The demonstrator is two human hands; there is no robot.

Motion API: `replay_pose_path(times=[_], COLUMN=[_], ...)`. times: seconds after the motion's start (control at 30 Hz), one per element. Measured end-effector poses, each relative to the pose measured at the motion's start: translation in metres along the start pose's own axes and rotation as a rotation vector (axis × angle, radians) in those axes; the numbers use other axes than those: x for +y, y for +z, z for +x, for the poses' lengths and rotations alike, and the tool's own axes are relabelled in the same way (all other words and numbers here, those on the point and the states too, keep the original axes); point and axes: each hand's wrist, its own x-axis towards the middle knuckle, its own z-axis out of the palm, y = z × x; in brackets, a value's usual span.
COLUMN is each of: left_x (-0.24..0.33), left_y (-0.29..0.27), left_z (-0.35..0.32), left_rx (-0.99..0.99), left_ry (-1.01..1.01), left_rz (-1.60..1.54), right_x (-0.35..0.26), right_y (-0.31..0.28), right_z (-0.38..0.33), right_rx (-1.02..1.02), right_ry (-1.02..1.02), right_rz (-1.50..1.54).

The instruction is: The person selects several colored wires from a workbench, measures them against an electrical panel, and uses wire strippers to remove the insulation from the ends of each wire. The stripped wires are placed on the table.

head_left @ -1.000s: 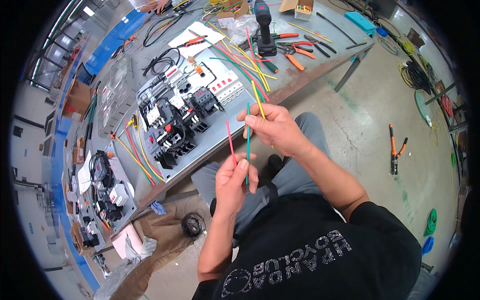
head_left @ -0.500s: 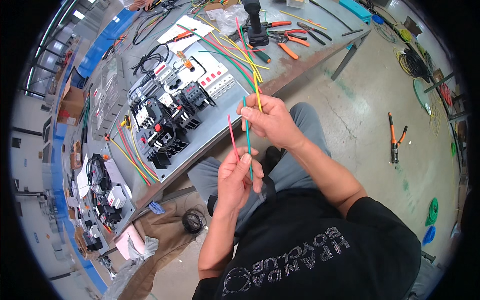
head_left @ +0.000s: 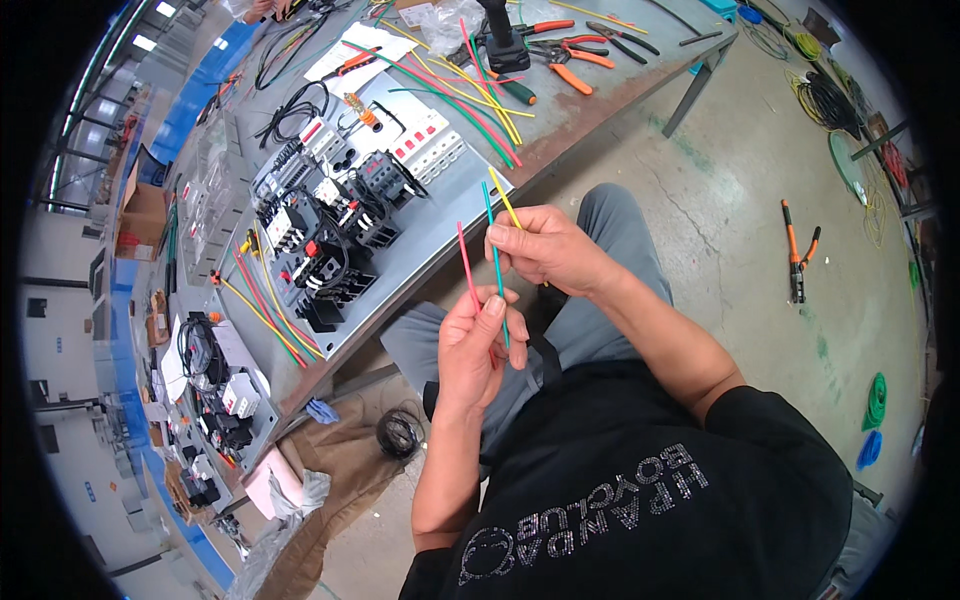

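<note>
Head camera: two hands pinch one red wire, one green wire, one yellow wire

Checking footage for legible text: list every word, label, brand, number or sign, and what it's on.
Black T-shirt: large silvery studded lettering, two rows, legible; wording not transcribed.
Red-toggle circuit breakers: markings too small to read.
Cardboard box, left: print too blurred.
Held wires: no readable print.

Left hand pinching, right hand pinching
</note>
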Motion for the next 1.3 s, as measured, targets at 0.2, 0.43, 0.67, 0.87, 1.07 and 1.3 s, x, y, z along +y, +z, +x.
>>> replay_pose_path(times=[0.2,0.43,0.67,0.87,1.07,1.3], left_x=[-0.004,-0.005,-0.013,-0.017,-0.013,-0.013], left_y=[0.0,0.004,-0.007,-0.006,-0.01,-0.004], left_z=[-0.002,0.0,0.008,0.004,-0.001,-0.002], left_rx=[-0.081,0.141,0.221,0.174,0.161,0.183], left_ry=[-0.057,0.001,0.12,0.103,0.143,0.145], left_rz=[-0.117,0.362,0.58,0.36,0.387,0.354], right_x=[0.008,0.01,0.018,0.021,0.018,0.007], right_y=[0.009,0.007,0.023,0.021,0.011,0.021], right_z=[-0.002,0.001,-0.007,-0.008,-0.008,-0.013], right_rx=[-0.01,0.098,0.187,0.122,-0.053,-0.065], right_ry=[-0.007,-0.013,-0.033,-0.065,-0.105,-0.139], right_rz=[0.055,0.07,-0.143,-0.206,-0.352,-0.294])
